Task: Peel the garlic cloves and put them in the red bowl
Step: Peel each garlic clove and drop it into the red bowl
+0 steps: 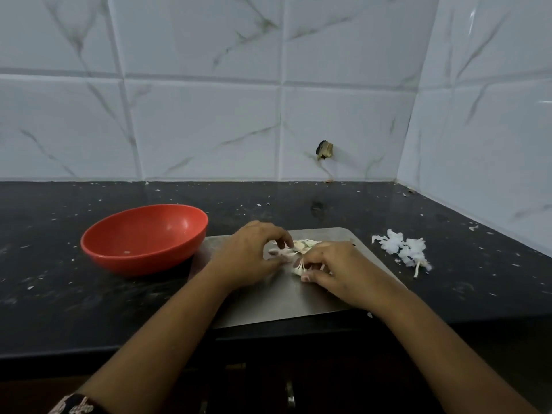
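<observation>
Garlic (302,250) held between both hands, low over the steel board (286,303).
Right hand (339,271): fingers curled round the garlic. Left hand (248,255): fingertips seem to pinch its skin (blurred). Red bowl (143,239) sits just left of the left fingers; peel scraps (403,249) lie well right of the right fingers.

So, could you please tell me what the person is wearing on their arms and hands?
Very little. Both forearms are bare. The left hand and right hand show no gloves, rings, watch or bangles that I can see. The only clothing is a dark sleeve cuff with a pale printed pattern, at the bottom left corner on the left arm.
</observation>
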Demonstrator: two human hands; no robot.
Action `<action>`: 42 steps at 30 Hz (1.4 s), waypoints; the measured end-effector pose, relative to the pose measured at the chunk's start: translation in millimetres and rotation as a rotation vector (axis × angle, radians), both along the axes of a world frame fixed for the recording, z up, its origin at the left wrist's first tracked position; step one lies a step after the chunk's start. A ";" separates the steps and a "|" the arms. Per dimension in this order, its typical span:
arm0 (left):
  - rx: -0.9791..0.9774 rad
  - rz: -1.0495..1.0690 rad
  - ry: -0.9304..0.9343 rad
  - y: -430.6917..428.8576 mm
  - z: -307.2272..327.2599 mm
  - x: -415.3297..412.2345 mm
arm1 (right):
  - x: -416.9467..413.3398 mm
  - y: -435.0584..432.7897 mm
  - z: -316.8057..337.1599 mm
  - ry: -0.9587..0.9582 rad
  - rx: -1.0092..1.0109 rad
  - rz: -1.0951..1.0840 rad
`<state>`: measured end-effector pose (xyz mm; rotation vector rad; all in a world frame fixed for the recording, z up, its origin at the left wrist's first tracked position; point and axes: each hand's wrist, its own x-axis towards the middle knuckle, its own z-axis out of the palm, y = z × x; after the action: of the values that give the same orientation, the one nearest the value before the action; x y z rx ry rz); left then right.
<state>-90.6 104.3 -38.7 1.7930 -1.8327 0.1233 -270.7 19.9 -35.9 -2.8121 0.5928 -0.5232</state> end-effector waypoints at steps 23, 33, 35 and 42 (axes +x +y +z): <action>-0.073 0.160 0.595 31.2 -13.7 -32.0 | 19.1 25.4 -12.5 -0.380 0.387 -0.126; -0.081 0.118 0.551 34.9 -11.3 -38.5 | 16.9 29.8 -10.7 -0.413 0.402 -0.090; -0.100 0.130 0.491 34.3 -11.8 -38.3 | 18.3 28.9 -10.5 -0.409 0.394 -0.096; -0.098 0.181 0.426 35.4 -10.7 -38.3 | 22.3 26.4 -14.9 -0.398 0.378 -0.114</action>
<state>-128.9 139.7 -49.4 1.7527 -1.3450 -0.0939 -248.3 46.3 -50.7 -2.2476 0.6831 -0.8631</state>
